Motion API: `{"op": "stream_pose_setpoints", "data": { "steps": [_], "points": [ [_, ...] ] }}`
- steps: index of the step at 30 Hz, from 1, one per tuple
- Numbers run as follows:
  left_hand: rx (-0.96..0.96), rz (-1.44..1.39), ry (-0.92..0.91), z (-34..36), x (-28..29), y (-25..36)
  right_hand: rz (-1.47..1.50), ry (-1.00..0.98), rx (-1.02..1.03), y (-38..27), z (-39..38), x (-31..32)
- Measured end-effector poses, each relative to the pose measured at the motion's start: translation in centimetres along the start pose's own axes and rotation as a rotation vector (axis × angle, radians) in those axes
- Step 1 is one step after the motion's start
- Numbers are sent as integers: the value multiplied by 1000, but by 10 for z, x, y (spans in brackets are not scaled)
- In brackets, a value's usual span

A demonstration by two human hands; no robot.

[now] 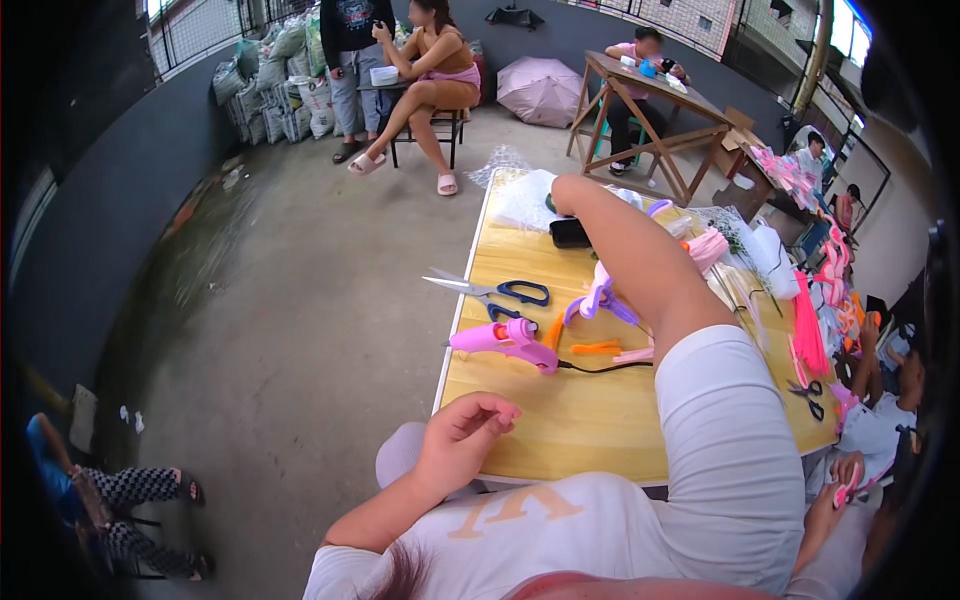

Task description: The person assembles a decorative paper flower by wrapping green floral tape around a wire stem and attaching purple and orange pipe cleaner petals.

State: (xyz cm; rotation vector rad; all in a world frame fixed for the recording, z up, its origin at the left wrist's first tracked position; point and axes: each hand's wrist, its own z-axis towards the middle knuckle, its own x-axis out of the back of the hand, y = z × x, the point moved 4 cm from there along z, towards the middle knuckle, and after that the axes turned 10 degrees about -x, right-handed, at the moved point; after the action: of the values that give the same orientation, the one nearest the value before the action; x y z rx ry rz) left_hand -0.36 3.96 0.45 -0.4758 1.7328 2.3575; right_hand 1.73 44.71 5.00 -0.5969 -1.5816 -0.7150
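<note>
Already shaped, right of glue gun (508, 342): purple looped piece (603, 301); loose: orange strips (597, 348). Left hand (468, 430) half-curled; right hand (564, 197), cannot tell.

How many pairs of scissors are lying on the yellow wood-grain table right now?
2 visible: silver-bladed scissors with dark blue handles at the left edge of the table, blades overhanging it, and dark-handled scissors near its right edge. Others may be hidden.

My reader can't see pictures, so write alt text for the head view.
A person's right hand is stretched to the far end of a yellow wood-grain table, beside a translucent whitish sheet; the half-curled left hand hovers nearer a pink glue gun, with silver-bladed, blue-handled scissors beyond.
</note>
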Motion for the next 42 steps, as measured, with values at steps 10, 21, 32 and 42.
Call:
{"op": "stream_pose_setpoints", "data": {
  "steps": [10, 21, 32, 42],
  "points": [
    [-36, 82, 91, 2, -3, 1, 848, 127, -420, 53, -48, 76],
    [-41, 143, 93, 3, -10, 2, 1469, 307, -398, 77, -96, 63],
    [-67, 118, 108, -2, -5, 5, 1492, 306, -529, 66, -103, 51],
    [-64, 131, 140, -1, -6, 4, 2006, 107, -44, 52, -158, 89]
  ]
}}
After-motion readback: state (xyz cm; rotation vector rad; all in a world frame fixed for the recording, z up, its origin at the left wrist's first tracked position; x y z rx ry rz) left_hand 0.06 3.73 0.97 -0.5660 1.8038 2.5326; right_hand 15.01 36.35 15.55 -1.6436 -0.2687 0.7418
